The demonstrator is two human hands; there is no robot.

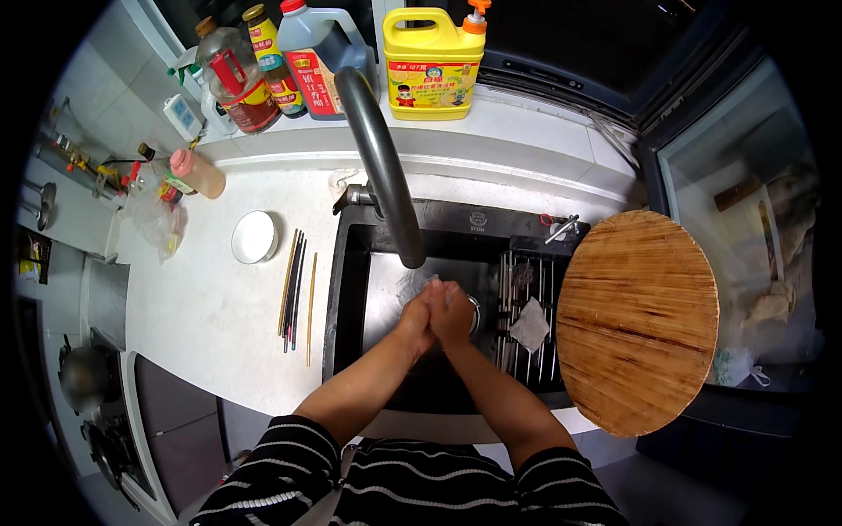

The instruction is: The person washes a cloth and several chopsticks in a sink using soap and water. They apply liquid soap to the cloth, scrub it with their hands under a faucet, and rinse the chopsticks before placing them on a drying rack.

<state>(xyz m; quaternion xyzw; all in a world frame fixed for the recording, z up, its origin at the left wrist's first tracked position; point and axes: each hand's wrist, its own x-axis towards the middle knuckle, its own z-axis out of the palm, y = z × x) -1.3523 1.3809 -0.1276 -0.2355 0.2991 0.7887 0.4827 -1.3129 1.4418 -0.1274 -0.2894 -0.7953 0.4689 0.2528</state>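
My left hand [417, 319] and my right hand [452, 310] are pressed together over the basin of a dark sink [347, 302]. Both have their fingers closed, and whatever lies between the palms is hidden. The curved black faucet [386, 167] ends just above and slightly left of them. By the fingertips there is a pale, glassy patch, perhaps water. Right of my hands, a small light grey cloth [531, 326] lies spread on a metal rod rack [547, 364] across the sink.
A round wooden board [638, 324] rests over the sink's right end. Left of the sink are several chopsticks [298, 285] and a white bowl [254, 238]. A yellow detergent jug [431, 70] and a large grey-blue jug [323, 57] stand on the back ledge.
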